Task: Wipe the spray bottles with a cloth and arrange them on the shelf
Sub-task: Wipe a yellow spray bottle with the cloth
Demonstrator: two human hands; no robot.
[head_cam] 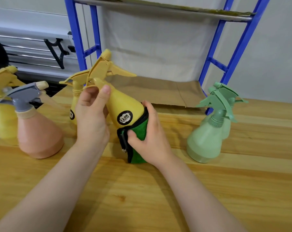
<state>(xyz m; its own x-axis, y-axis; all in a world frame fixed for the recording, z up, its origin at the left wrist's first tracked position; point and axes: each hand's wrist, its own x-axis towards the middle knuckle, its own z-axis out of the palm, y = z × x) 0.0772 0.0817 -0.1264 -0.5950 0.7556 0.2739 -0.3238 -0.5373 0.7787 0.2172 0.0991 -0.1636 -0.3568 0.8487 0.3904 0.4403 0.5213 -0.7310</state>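
Observation:
A yellow spray bottle tilts to the left above the wooden table. My left hand grips its neck and upper body just under the trigger head. My right hand holds a green cloth with a black edge, wrapped round the bottle's lower body and base. The cloth hides the bottom of the bottle. Behind stands a blue-framed shelf whose lower level is lined with brown cardboard.
A pink bottle with a grey trigger and a yellow bottle stand at the left. Another yellow bottle is partly hidden behind my left hand. Two green bottles stand at the right, near the shelf's blue leg.

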